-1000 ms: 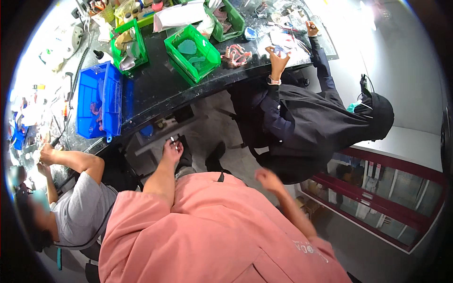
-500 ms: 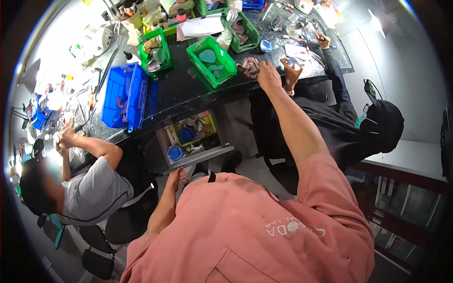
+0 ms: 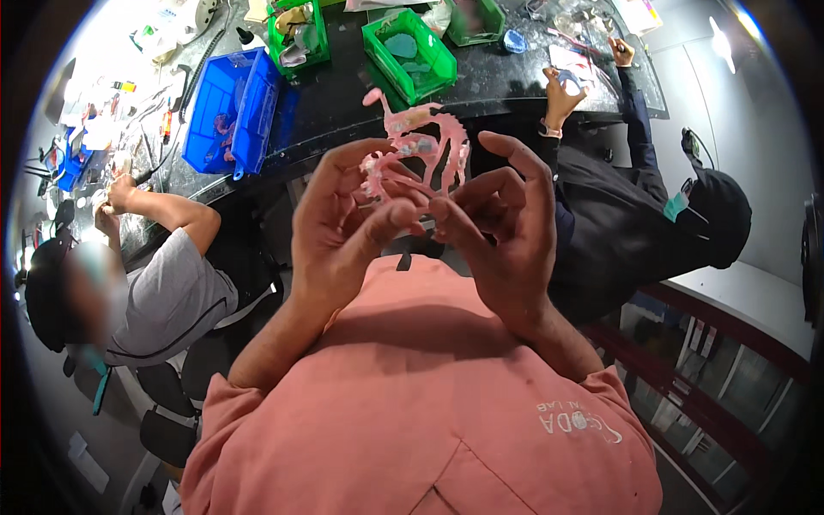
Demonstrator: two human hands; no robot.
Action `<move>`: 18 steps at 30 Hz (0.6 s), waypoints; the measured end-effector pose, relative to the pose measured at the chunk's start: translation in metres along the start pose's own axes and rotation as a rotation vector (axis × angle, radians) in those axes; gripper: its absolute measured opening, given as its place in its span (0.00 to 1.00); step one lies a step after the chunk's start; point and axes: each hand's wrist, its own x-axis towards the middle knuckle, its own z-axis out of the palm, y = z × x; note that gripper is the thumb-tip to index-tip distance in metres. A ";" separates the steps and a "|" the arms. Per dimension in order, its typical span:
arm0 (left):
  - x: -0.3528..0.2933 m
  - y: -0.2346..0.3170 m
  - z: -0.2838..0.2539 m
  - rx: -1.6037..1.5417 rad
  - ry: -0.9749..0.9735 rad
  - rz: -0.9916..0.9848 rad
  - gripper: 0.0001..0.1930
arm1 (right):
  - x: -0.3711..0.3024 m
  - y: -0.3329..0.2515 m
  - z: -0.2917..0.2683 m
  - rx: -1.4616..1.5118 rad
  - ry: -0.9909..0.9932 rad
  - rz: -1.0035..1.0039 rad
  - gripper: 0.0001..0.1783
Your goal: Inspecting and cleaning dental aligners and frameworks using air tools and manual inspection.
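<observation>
Held up before my chest is a pink, arch-shaped dental piece with curved, branching rods and pale bits along its arms. My left hand grips its left and lower side, thumb and fingers curled in. My right hand pinches its lower right part between thumb and fingertips, with the index finger raised beside it. Just beyond the piece, a green bin with bluish flat pieces stands on the black workbench. Farther left on the bench is a blue bin holding a few pink pieces.
A person in grey works at the bench on my left. To my right, a person in black handles a small blue item. Another green bin and a small blue bowl stand along the bench.
My right hand has drawn back from the bench with the pink dental piece. My left hand has risen from my side to grip it too. The view has tilted closer to my body.
</observation>
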 end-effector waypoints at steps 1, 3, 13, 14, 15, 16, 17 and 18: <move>0.004 0.012 0.006 -0.061 -0.007 -0.021 0.23 | -0.001 -0.010 0.001 0.042 -0.035 -0.044 0.36; 0.005 0.022 0.018 -0.165 0.094 -0.074 0.20 | -0.005 -0.026 -0.002 0.157 -0.072 -0.031 0.39; 0.002 0.030 0.026 -0.216 0.090 -0.247 0.13 | -0.021 -0.037 -0.017 0.564 -0.172 0.159 0.32; 0.003 0.031 0.027 -0.216 0.090 -0.248 0.13 | -0.021 -0.036 -0.017 0.561 -0.177 0.161 0.32; 0.003 0.032 0.028 -0.185 0.100 -0.236 0.15 | -0.020 -0.034 -0.018 0.580 -0.187 0.190 0.28; 0.003 0.034 0.028 -0.149 0.099 -0.219 0.17 | -0.019 -0.033 -0.018 0.601 -0.192 0.225 0.25; 0.002 0.035 0.029 -0.153 0.113 -0.220 0.17 | -0.020 -0.032 -0.018 0.607 -0.174 0.208 0.22; 0.000 0.036 0.030 -0.231 0.108 -0.204 0.19 | -0.019 -0.031 -0.019 0.617 -0.184 0.194 0.22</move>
